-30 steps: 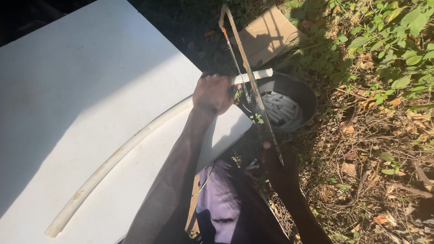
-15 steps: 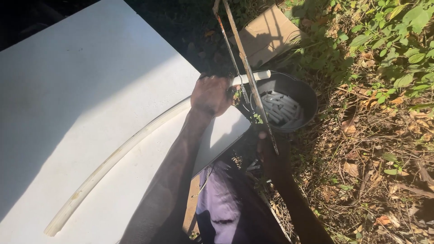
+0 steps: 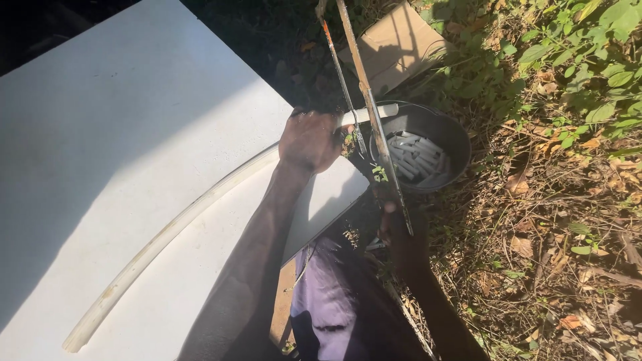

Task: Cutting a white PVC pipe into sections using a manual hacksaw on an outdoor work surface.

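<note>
A long white plastic pipe point(image 3: 167, 234) lies across a white board point(image 3: 120, 134), its far end sticking out over a black bucket point(image 3: 455, 140). My left hand point(image 3: 309, 140) presses the pipe down near the board's corner. In my right hand point(image 3: 401, 234), which sits in shadow, is the handle of a hacksaw point(image 3: 364, 87). The saw blade crosses the pipe just beyond my left hand, over the bucket's near rim. Several short cut pieces of white pipe point(image 3: 411, 157) lie inside the bucket.
A flattened brown cardboard piece point(image 3: 394, 43) lies behind the bucket. Dry leaves, twigs and green plants point(image 3: 575, 60) cover the ground to the right. My purple trousers point(image 3: 328, 301) show below the board's edge.
The hacksaw has slid away from me along its length, its far end now leaving the top of the view. My left hand and the pipe have stayed put.
</note>
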